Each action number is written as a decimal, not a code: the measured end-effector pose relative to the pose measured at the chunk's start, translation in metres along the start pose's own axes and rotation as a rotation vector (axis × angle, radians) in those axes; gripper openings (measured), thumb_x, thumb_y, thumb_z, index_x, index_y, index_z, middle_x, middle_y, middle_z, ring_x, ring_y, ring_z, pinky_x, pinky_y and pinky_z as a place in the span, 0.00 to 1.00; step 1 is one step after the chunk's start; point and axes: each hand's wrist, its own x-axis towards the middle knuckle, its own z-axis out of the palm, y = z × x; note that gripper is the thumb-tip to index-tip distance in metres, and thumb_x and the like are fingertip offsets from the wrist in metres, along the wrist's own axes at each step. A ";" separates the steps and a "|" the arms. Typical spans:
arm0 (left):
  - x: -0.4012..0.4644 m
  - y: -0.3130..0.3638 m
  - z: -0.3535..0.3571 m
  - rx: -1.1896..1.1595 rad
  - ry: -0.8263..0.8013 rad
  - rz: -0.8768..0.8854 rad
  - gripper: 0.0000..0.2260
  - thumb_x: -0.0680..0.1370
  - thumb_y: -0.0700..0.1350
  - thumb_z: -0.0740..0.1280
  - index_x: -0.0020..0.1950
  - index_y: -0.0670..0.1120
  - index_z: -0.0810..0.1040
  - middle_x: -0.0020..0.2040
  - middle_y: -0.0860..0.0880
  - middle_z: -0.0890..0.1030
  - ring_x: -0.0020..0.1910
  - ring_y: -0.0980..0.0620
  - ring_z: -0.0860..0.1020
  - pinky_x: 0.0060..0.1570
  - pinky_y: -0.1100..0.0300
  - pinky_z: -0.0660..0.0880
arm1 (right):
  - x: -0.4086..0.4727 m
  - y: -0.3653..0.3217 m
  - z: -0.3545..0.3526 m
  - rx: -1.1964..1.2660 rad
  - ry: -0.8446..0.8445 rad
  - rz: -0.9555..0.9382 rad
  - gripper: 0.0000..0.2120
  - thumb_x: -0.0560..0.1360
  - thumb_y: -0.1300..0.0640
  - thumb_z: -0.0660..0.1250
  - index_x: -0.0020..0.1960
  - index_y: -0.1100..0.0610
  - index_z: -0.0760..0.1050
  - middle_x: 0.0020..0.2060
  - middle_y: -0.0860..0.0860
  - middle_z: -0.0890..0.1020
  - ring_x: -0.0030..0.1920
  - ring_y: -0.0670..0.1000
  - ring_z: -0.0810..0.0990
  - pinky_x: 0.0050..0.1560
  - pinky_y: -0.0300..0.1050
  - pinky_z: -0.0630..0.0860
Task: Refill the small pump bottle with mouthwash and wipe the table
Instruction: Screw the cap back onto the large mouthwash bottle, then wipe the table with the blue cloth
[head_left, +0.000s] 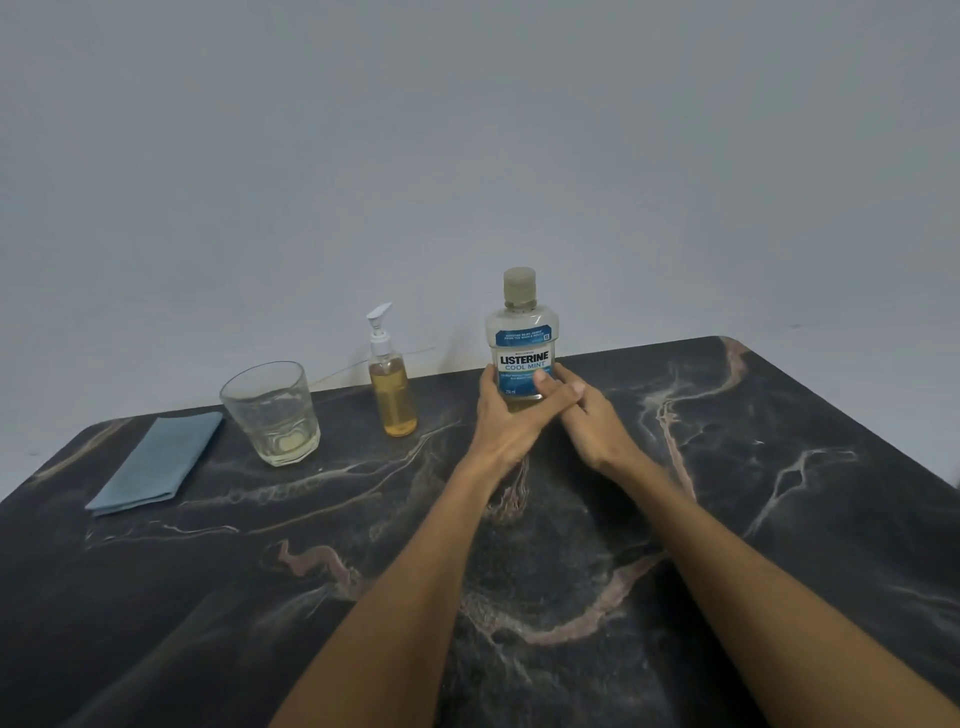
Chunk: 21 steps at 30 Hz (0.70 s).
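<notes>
Nearest the camera, a broad stretch of dark marbled tabletop (597, 597) lies under the two forearms, which gives room for drawing things closer. Further out, the mouthwash bottle (522, 338) is held upright on the tabletop: the left hand (506, 421) is wrapped round its lower body, thumb across the label, while the right hand (592, 415) rests against its right side with fingers loosely curled; whether those fingers truly grip cannot be told. The cap (519, 285) is still on, so the hold is judged to steady the bottle for uncapping. To the left of the left hand, well apart, the small pump bottle (392, 387) stands, its pump fitted and amber liquid inside. Further left a glass (270, 413) with a little pale liquid is seen, and beyond it a folded blue cloth (156, 462) near the left edge. The far edge runs just behind the bottles, against the wall.
</notes>
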 end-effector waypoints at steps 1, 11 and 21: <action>0.001 -0.001 0.000 -0.004 0.000 0.001 0.53 0.62 0.60 0.77 0.77 0.51 0.48 0.73 0.46 0.65 0.69 0.48 0.67 0.70 0.46 0.64 | 0.001 0.001 0.000 -0.008 -0.007 -0.004 0.34 0.68 0.24 0.55 0.68 0.40 0.66 0.58 0.38 0.76 0.60 0.39 0.74 0.63 0.40 0.68; -0.005 -0.001 -0.006 0.005 -0.009 -0.041 0.59 0.57 0.63 0.77 0.77 0.51 0.44 0.76 0.44 0.58 0.73 0.46 0.63 0.71 0.47 0.62 | 0.000 0.008 0.002 -0.048 0.035 0.060 0.43 0.69 0.27 0.54 0.76 0.50 0.54 0.71 0.49 0.68 0.68 0.46 0.66 0.63 0.39 0.61; -0.105 -0.012 -0.074 0.180 0.167 0.002 0.59 0.51 0.70 0.74 0.76 0.57 0.50 0.76 0.49 0.61 0.73 0.48 0.62 0.68 0.50 0.63 | -0.086 -0.021 -0.014 -0.133 0.016 0.208 0.47 0.64 0.22 0.51 0.76 0.43 0.48 0.73 0.50 0.64 0.72 0.51 0.62 0.68 0.47 0.57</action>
